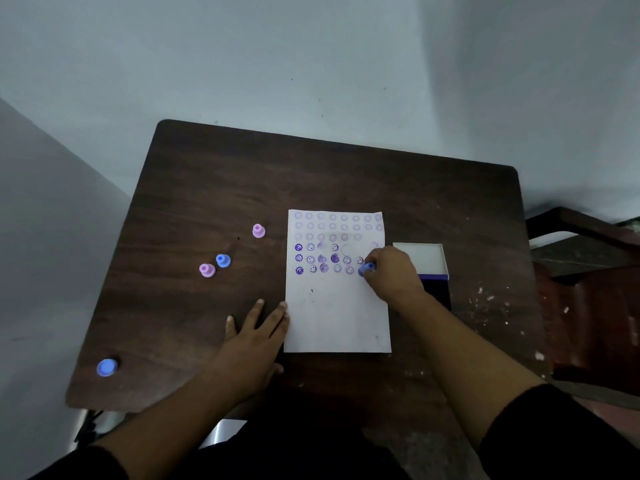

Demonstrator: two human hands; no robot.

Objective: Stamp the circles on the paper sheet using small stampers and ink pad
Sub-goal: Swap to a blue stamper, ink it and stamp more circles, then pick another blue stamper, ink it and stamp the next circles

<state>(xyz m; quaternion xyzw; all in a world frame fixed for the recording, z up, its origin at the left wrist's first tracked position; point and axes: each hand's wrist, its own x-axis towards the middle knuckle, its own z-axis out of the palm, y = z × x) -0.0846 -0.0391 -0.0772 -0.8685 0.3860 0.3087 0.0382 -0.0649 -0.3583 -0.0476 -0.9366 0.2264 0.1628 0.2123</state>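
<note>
Paper sheet (337, 313) is lying at the centre of a dark wooden table (214, 188), its upper rows filled with purple stamped circles. The right hand (391, 271) is pinching a blue stamper (367, 268) against the sheet's right edge. The left hand (256, 334) is resting flat, fingers spread, at 9 o'clock of the sheet. An ink pad (424, 259) is sitting at 3 o'clock; four spare stampers (221, 260) are lying at 9 o'clock.

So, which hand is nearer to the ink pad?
The right hand. It presses a blue stamper on the paper sheet, just beside the ink pad. The left hand lies flat at the sheet's opposite edge, much farther away.
</note>
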